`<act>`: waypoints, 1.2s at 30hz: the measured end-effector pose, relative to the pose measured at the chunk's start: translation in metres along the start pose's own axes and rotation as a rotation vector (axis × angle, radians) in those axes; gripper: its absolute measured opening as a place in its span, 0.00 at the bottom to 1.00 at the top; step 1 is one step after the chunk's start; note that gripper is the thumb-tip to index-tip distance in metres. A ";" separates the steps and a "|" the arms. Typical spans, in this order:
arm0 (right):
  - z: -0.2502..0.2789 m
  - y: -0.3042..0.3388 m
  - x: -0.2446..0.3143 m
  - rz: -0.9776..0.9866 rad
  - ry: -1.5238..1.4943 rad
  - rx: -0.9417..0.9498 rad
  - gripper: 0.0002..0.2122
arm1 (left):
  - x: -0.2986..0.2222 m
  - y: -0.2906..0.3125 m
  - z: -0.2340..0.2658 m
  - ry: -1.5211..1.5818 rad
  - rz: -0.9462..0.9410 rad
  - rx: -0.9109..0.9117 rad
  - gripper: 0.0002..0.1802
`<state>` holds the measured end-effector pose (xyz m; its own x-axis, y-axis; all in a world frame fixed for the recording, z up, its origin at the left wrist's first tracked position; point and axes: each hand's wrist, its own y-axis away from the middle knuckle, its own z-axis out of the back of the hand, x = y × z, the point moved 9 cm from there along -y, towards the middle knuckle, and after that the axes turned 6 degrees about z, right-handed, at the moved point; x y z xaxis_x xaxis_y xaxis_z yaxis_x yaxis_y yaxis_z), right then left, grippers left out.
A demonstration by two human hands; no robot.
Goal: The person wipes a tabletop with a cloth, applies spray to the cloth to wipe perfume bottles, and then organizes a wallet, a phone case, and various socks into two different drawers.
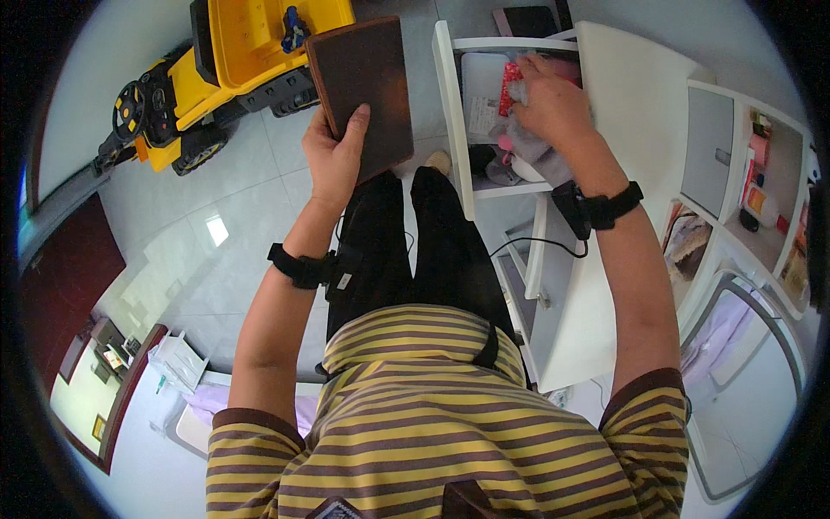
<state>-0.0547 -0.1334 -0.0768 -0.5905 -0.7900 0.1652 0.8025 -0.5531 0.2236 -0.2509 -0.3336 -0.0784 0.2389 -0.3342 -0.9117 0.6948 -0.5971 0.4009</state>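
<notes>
My left hand (337,156) grips a flat brown rectangular case (367,82), like a leather-covered notebook, with the thumb across its face. It is held up left of the open white drawer (460,138). Inside that drawer my right hand (553,104) has its fingers curled round part of a soft grey cloth (532,147), which bunches beneath the palm. A red patterned packet (507,89) lies close to the fingertips. Beside the cloth are a small pink item (505,142), a pale flat box (482,78) and a dark bundle (497,169).
A yellow toy truck (251,52) with a blue figure in its bed stands at the far left. The white cabinet top (622,112) borders the drawer on the right, near shelves of small items (761,190). A dark cable (540,242) hangs below my right wrist.
</notes>
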 end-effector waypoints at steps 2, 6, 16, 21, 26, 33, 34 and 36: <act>0.002 -0.008 0.014 -0.040 -0.096 0.129 0.28 | -0.001 0.003 -0.001 -0.018 0.012 0.010 0.13; -0.053 -0.019 -0.002 -0.132 -0.366 0.357 0.28 | 0.006 0.006 -0.020 0.074 0.053 0.154 0.15; -0.042 -0.016 0.001 -0.120 -0.113 0.307 0.31 | -0.014 0.055 -0.108 -0.615 -0.312 1.060 0.12; -0.024 -0.016 -0.026 -0.069 -0.059 0.181 0.26 | 0.015 0.060 -0.142 -1.126 -0.509 1.218 0.14; -0.002 -0.005 -0.041 -0.014 0.089 0.175 0.23 | 0.020 0.057 -0.141 -1.249 -0.502 1.228 0.15; 0.013 0.000 0.027 0.055 -0.029 0.099 0.24 | 0.020 0.053 -0.116 -1.154 -0.493 1.179 0.09; 0.001 0.001 0.039 0.051 -0.199 0.223 0.25 | 0.017 0.055 -0.115 -1.121 -0.510 1.172 0.08; -0.045 -0.009 0.031 -0.053 -0.286 0.369 0.26 | 0.015 0.056 -0.119 -1.163 -0.513 1.177 0.08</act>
<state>-0.0769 -0.1648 -0.1167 -0.6710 -0.6298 0.3912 0.7174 -0.4182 0.5572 -0.1272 -0.2851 -0.0799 -0.7721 0.0526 -0.6333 -0.4167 -0.7943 0.4421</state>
